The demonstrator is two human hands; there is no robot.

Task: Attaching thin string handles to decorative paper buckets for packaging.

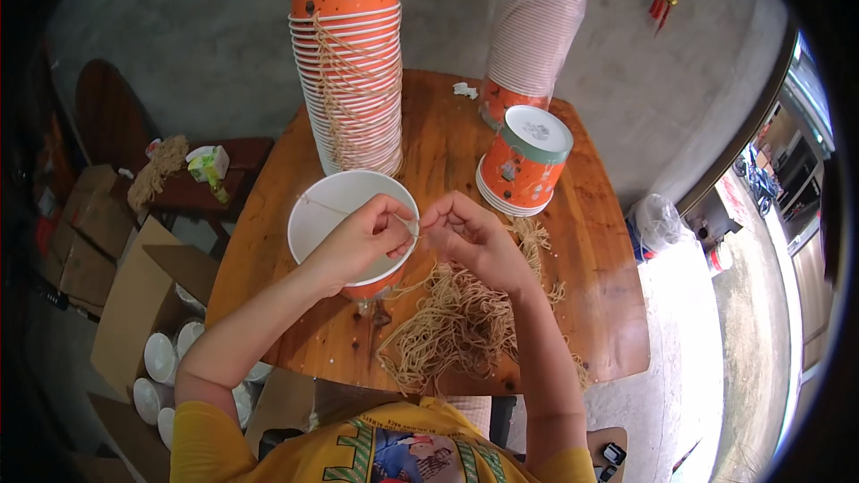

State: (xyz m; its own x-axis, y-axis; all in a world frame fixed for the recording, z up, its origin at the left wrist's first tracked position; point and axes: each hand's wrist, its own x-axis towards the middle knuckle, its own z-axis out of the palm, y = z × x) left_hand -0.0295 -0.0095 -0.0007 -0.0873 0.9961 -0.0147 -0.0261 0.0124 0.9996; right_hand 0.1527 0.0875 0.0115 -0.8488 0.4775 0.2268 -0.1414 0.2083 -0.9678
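Observation:
An orange paper bucket (315,231) with a white inside stands upright in front of me on the table. A tan string (324,207) runs from its left rim across the mouth toward my hands. At the right side of the rim, my left hand (371,237) pinches the string, its fingers closed. Facing it, my right hand (470,237) has its fingertips drawn together at the same spot, on the string's end as far as I can see. The fingertips partly hide the string there. A tangled pile of tan strings (456,322) lies below my right hand.
Behind the bucket rises a tall stack of orange buckets (349,98) with strings hanging on it. Upside-down buckets (526,170) and a wrapped stack (537,31) stand at the back right of the wooden table (599,277). An open carton (134,313) of white-bottomed buckets sits at lower left.

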